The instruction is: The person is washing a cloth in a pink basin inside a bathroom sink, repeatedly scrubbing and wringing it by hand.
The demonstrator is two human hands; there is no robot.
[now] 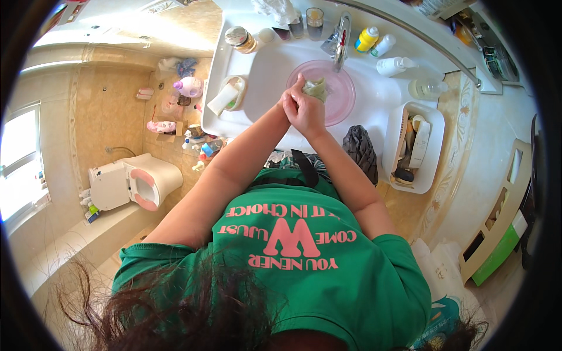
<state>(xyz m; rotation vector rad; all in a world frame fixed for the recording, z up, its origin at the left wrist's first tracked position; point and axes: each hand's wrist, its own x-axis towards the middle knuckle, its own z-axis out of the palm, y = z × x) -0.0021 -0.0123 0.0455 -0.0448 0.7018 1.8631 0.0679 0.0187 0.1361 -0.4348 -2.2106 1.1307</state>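
Observation:
Over the pink round basin (345,105) in the white sink, my two hands are pressed together around a wet-looking, pale green cloth (316,89). My left hand (290,95) is closed and partly covered by the other. My right hand (307,113) wraps against it from the right, fingers folded. A bunched end of the cloth sticks out above the right hand, toward the faucet. The rest of it is hidden inside the grip. Above the basin stands the chrome faucet (342,44).
Along the sink's back edge are a lidded jar (239,39), glass cups (314,23), a yellow bottle (367,39) and a white pump bottle (394,66). A soap dish (235,93) sits left. A white basket (434,152) holds brushes at the right; a dark cloth (360,153) hangs nearby.

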